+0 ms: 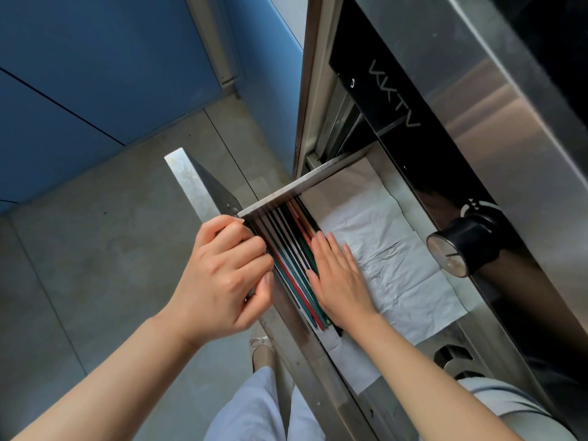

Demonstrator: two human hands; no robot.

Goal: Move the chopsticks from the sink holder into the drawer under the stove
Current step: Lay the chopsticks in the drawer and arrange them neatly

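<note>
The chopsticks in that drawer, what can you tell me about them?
The chopsticks are a bundle of long thin sticks in mixed colours: red, dark green, black and pale. They lie flat, side by side, along the front inside edge of the open metal drawer, beside white paper lining. The right hand rests flat against them, fingers extended. The left hand grips the drawer front. Their material cannot be told.

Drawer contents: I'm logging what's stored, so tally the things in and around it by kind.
Bundle of chopsticks, too overlapped to count singly: 1
Paper liner: 1
Stove knob: 1
Hands, left hand and right hand: 2
Total: 5
</note>
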